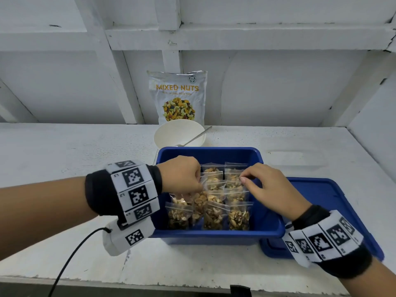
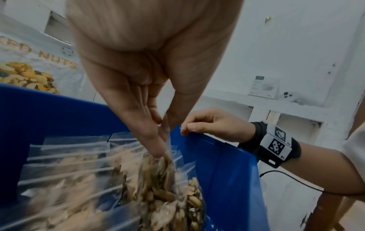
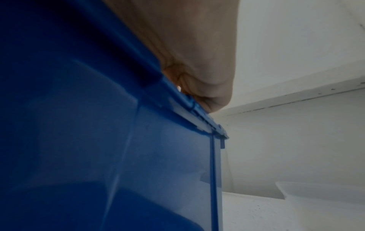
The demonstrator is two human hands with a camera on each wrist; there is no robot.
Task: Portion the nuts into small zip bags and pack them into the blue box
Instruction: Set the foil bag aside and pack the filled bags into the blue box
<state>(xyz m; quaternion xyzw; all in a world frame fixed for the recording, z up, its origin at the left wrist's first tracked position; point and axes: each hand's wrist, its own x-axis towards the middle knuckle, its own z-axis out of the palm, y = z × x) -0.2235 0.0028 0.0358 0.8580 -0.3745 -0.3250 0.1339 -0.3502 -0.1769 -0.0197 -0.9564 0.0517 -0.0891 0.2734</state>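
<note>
Right hand [image 1: 272, 189] fingertips hidden among bags, grip unclear; left hand [image 2: 150, 109] reaches down into box [image 1: 265, 224], pinching 1 bag [image 2: 169, 192] top.

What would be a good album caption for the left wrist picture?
Left hand pinches a small zip bag of nuts into the blue box while the right hand rests on its rim.

Big orange words: "MIXED NUTS", on the white nut pouch [image 1: 177, 97] standing behind the bowl.
Small line under them: too blurry to read.
Left wrist view: only "NUTS" shows on the pouch.
Wristband squares: black-and-white code patterns; their tiny letters are too small to read.
</note>
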